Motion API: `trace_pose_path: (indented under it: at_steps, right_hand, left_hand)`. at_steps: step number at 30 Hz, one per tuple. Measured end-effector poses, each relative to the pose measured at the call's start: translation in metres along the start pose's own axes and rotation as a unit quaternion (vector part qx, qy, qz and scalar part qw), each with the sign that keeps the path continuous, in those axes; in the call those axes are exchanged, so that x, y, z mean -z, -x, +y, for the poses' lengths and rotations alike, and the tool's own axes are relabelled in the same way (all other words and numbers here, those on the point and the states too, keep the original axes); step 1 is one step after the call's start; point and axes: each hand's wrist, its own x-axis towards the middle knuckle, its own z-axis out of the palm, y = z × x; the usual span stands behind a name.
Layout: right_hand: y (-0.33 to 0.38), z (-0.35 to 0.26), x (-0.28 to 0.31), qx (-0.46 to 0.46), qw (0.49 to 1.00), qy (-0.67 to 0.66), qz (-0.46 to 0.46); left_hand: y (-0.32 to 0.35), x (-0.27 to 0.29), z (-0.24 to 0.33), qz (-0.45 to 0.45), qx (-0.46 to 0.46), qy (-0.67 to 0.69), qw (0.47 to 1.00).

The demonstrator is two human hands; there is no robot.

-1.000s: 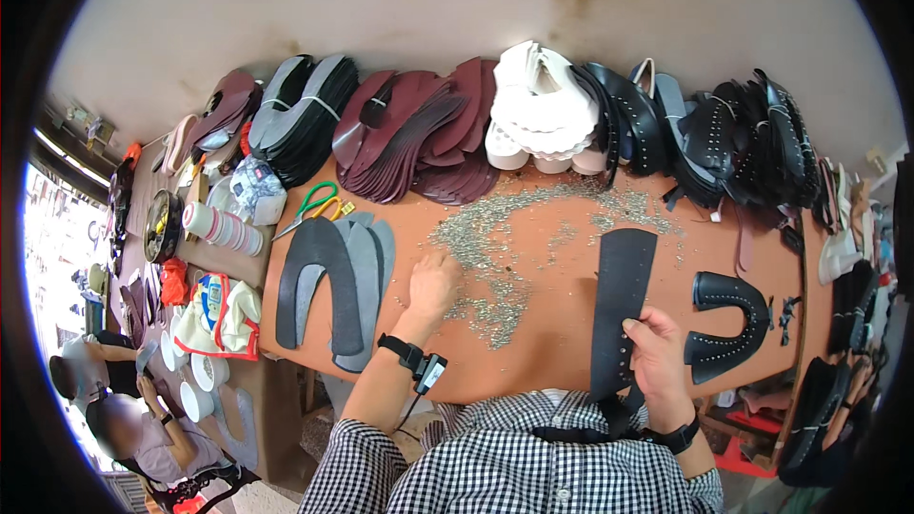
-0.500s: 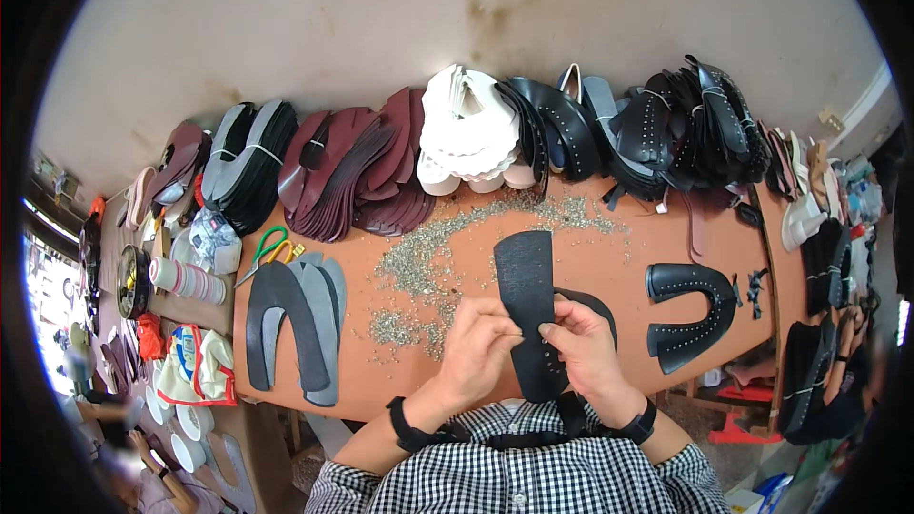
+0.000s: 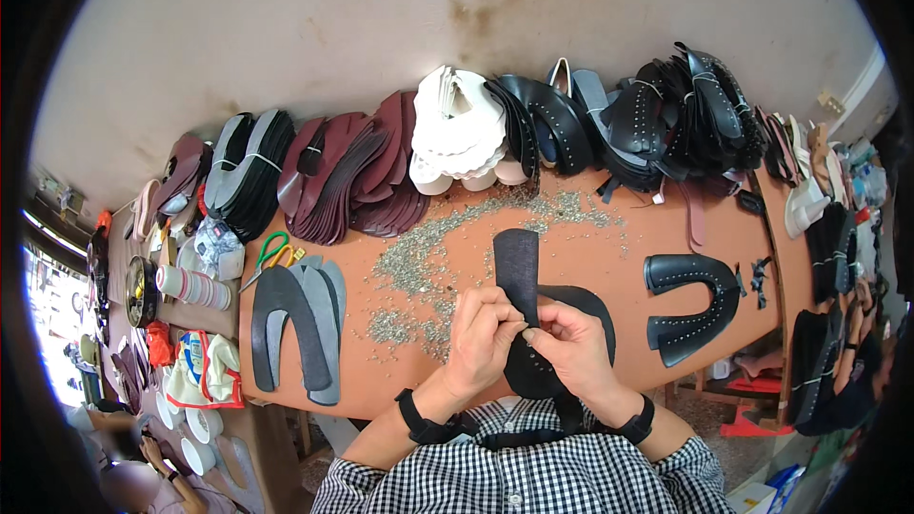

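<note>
At the far left edge of the orange surface [image 3: 590,266] sit a roll of tape [image 3: 190,286] and green-handled scissors [image 3: 271,252], with a pair of dark grey soles [image 3: 295,324] lying flat just beside them. Behind these, leaning along the wall, run stacks of black, maroon and white cut pieces. Scattered silver studs [image 3: 428,262] spread across the middle of the surface. Half a second ago both hands were closing on the black strip; now the left hand [image 3: 484,333] pinches its near edge, fingers clenched on it, and the right hand [image 3: 569,343] grips the same black strip [image 3: 519,266] from the other side, thumb pressed to the material. The strip stands up from the hands, its rounded end pointing at the wall, held just above a dark oval piece [image 3: 581,309] on the surface. It looks steadied for fine work at the pinched spot. Farther right lies a studded black horseshoe-shaped upper [image 3: 690,305].
</note>
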Motion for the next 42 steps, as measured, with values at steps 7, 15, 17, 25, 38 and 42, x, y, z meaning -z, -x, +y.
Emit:
trace_pose_path:
  at_steps: [7,15,17,25,38,42]
  right_hand:
    - [-0.003,-0.004,0.001,-0.014,0.998,0.062,-0.031]
    - [0.000,0.002,0.006,0.016,0.986,0.165,-0.022]
    - [-0.001,0.000,0.005,-0.003,0.986,0.161,-0.042]
    - [-0.009,-0.004,-0.006,-0.003,0.981,0.186,-0.048]
    - [-0.023,0.004,0.021,-0.090,0.995,-0.048,-0.008]
    - [-0.017,0.019,0.039,-0.089,0.993,-0.052,0.057]
  left_hand:
    - [0.002,0.006,0.003,-0.050,0.168,0.113,0.978]
    - [0.013,-0.004,-0.011,-0.099,0.352,0.283,0.887]
    - [0.012,-0.003,-0.013,-0.120,0.350,0.223,0.902]
    - [0.012,-0.001,-0.018,-0.017,0.371,0.414,0.831]
    - [0.087,0.088,-0.162,0.158,0.423,0.150,0.879]
    - [0.084,0.114,-0.153,0.056,0.421,-0.103,0.900]
